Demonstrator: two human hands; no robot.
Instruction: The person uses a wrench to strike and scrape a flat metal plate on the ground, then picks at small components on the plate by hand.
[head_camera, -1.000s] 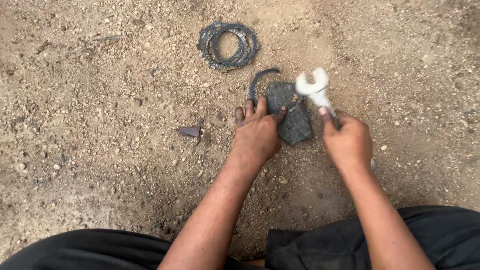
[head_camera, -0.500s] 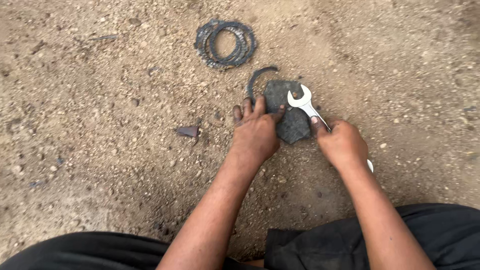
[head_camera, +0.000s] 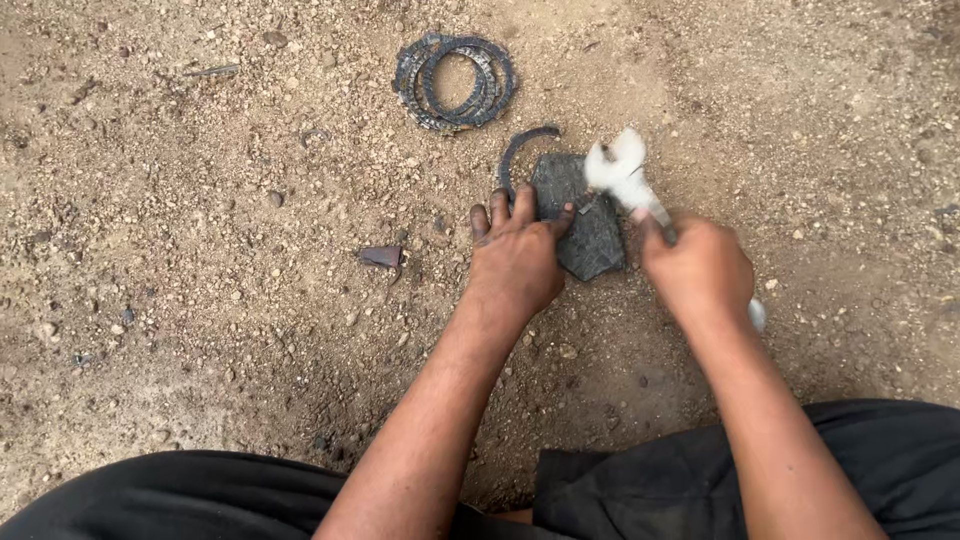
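My right hand (head_camera: 697, 270) grips a silver open-ended wrench (head_camera: 622, 172), its jaw blurred just above a dark flat stone (head_camera: 585, 225) on the dirt. My left hand (head_camera: 515, 255) presses down at the stone's left edge, fingers spread, thumb resting on the stone and pinning something small that I cannot make out. A curved dark ring fragment (head_camera: 520, 155) lies against the stone's upper left.
A stack of dark toothed rings (head_camera: 455, 80) lies farther out on the gravelly ground. A small dark shard (head_camera: 380, 257) sits left of my left hand. My dark-trousered legs (head_camera: 750, 480) fill the bottom of the view.
The wrench came down onto the stone half a second ago and is now raised again, blurred. My left hand has stayed in place on the stone.
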